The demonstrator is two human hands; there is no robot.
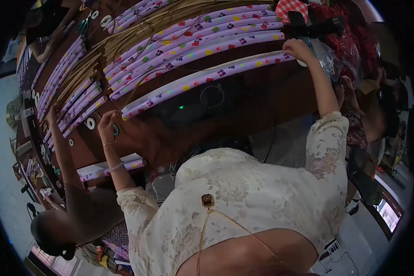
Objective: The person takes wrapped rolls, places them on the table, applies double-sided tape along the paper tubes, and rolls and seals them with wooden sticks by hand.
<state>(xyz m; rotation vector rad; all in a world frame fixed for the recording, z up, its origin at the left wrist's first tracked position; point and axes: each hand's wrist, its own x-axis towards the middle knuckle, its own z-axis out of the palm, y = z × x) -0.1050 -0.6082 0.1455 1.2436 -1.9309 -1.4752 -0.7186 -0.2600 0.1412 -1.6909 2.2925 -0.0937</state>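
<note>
A lilac roll of wrapping paper (pixel 207 83) with a colourful gift print lies across the table in front of me, a pale strip along its upper edge. My left hand (pixel 108 125) is closed at its left end, fingertips pinched close to the paper. A teal loop that looks like a scissors handle (pixel 116 130) sticks out from this hand; the blades are hidden. At the right end, my right hand (pixel 300 49) is closed with curled fingers at the roll's upper edge. Beyond it lie several matching rolls (pixel 193 46) side by side.
Brown paper strips (pixel 96 55), more rolls (pixel 62 78), a tape roll (pixel 91 123) and teal-handled scissors (pixel 83 25) lie on the dark table (pixel 179 133). A co-worker's arm (pixel 62 142) reaches in at left; other people sit at right and far left. Red material (pixel 342 32) is piled at right.
</note>
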